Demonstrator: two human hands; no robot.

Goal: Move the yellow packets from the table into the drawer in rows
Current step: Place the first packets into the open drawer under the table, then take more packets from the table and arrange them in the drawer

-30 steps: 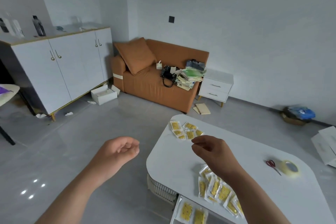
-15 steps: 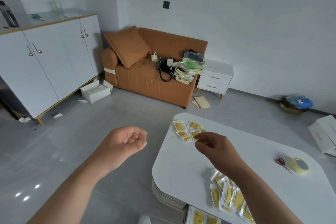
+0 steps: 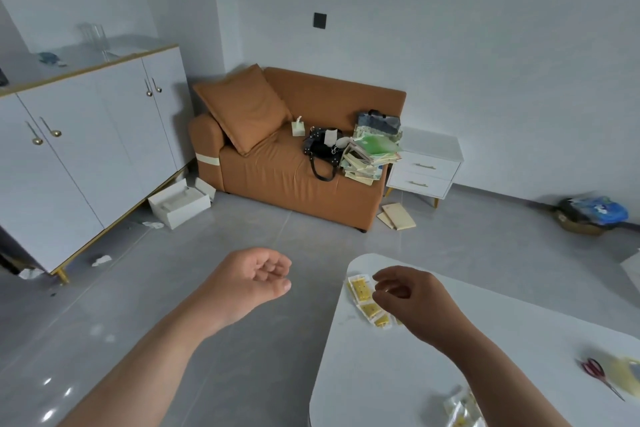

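A small group of yellow packets [image 3: 362, 291] lies at the far left corner of the white table [image 3: 381, 367]. My right hand [image 3: 408, 298] hovers just over them with fingers loosely curled, holding nothing that I can see, and hides some of them. A second pile of yellow packets [image 3: 462, 411] shows blurred at the bottom edge, beside my right forearm. My left hand [image 3: 256, 279] hangs over the floor left of the table, palm up, fingers loosely curled and empty. The drawer is out of view.
Red-handled scissors [image 3: 599, 374] and a roll of tape [image 3: 627, 371] lie at the table's right side. Beyond the table stand an orange sofa [image 3: 294, 163], a white nightstand [image 3: 424, 166] and a white cabinet [image 3: 86, 149]. A white box [image 3: 178, 204] sits on the grey floor.
The view has tilted up and swung left, so the drawer with packets dropped out of sight. My right hand has reached farther forward over the far group of packets.
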